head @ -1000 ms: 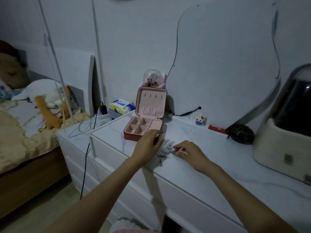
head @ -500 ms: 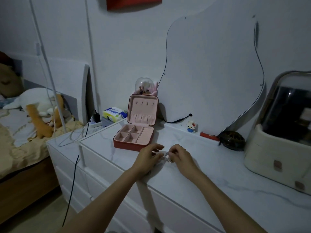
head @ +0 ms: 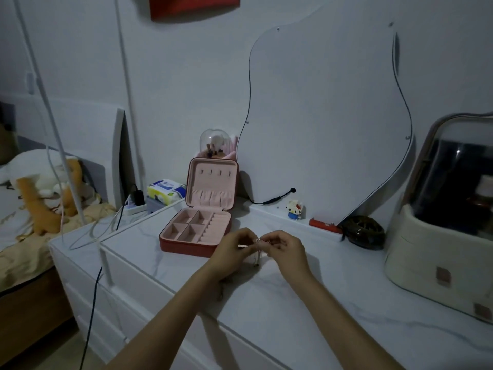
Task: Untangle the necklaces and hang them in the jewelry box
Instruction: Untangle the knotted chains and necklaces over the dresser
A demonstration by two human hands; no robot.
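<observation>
Centre frame, left hand [head: 234,248] and right hand [head: 283,247] pinch the thin tangled silver necklaces [head: 256,243] between them above the white marble tabletop [head: 306,303], lower right of the open pink jewelry box [head: 198,225].

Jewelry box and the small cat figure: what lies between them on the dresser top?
In the head view, nothing stands between the jewelry box and the cat figure; only bare white dresser top shows there.
</observation>
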